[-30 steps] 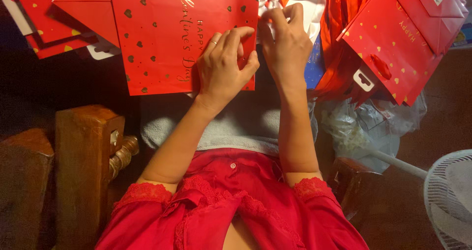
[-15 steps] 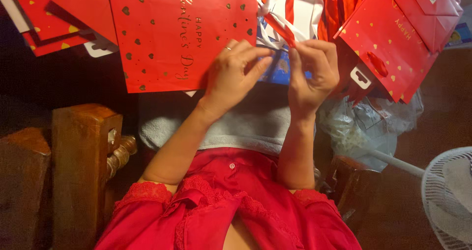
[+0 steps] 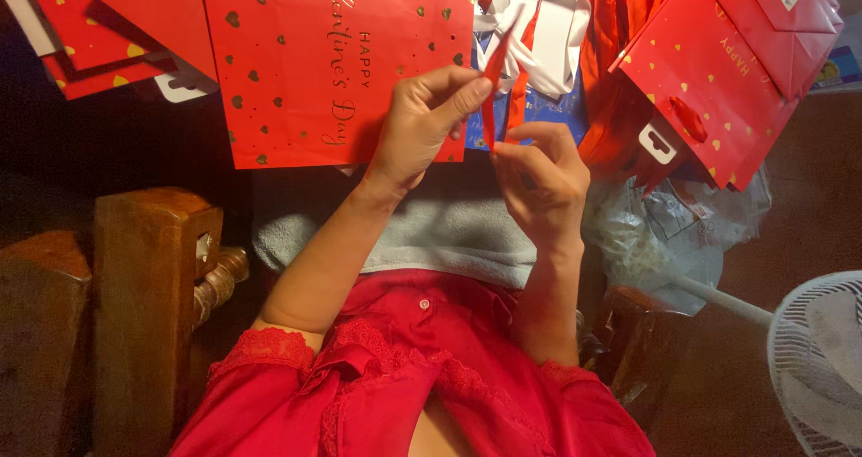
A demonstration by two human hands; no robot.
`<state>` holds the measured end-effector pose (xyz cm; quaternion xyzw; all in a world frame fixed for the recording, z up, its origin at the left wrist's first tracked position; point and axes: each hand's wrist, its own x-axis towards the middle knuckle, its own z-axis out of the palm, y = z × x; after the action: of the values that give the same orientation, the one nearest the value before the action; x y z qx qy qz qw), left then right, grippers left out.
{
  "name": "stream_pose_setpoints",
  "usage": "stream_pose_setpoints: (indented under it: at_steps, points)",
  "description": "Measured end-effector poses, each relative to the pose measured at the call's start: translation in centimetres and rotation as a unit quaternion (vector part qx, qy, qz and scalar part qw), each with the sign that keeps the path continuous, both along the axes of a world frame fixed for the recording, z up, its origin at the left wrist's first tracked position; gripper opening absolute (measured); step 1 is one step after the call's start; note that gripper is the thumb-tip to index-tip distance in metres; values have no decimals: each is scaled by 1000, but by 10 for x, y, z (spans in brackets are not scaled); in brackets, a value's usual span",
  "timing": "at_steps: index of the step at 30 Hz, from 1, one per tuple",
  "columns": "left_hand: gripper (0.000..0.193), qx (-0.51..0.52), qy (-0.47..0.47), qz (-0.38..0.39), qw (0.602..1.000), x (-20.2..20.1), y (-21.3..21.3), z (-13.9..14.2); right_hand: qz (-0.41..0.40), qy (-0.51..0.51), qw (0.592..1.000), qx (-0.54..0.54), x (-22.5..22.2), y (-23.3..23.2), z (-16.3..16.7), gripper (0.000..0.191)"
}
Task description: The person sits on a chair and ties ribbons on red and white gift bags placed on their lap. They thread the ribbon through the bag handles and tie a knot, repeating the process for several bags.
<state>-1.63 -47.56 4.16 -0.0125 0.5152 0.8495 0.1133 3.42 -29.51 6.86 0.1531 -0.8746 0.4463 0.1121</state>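
The red ribbon (image 3: 503,84) runs as a thin doubled strip, its long axis close to upright in the head view, leaning slightly to the right toward its upper end. It stands between the two hands and above both of them. The left hand (image 3: 422,125) is closed on it from the left: thumb and forefinger pinch the left strand near its lower end, the other fingers curled behind. The right hand (image 3: 543,183) sits lower and to the right, fingers bent in, their tips meeting at the bottom of the right strand; it looks pinched there, though the exact contact is hard to make out. So the ribbon rises away from both hands, with the left hand gripping higher on it than the right.

Behind the left hand lies a flat red gift bag (image 3: 337,62) with gold hearts, its lower edge touching the back of that hand. Further right of the right hand, well apart, another red gift bag (image 3: 718,71) lies tilted, a red handle showing. Above the ribbon's top end is a heap of white ribbon (image 3: 552,26). Below both hands a grey cloth (image 3: 449,232) covers the lap.
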Motion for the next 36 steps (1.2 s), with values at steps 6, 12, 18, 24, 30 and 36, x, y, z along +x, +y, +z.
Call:
stream_pose_setpoints:
  at_steps: [6,12,18,24,30,36]
  points:
    - [11,-176,143,47,973,8,6,10,-50,5,995,-82,2,7,-2,14]
    - [11,-414,298,96,855,29,20,27,-64,-47,953,-292,-14,2,-11,17]
    - [44,-604,269,37,749,29,6,28,-85,-75,921,-372,-15,4,-14,21]
    - [85,-696,253,38,671,22,-2,18,-124,-13,941,-314,-19,8,-6,28]
    - [64,-701,242,5,671,37,6,22,-66,-103,940,-319,-21,-5,-8,25]
    - [47,-559,252,2,790,33,-9,28,-6,-142,913,-383,-34,-16,-30,9]
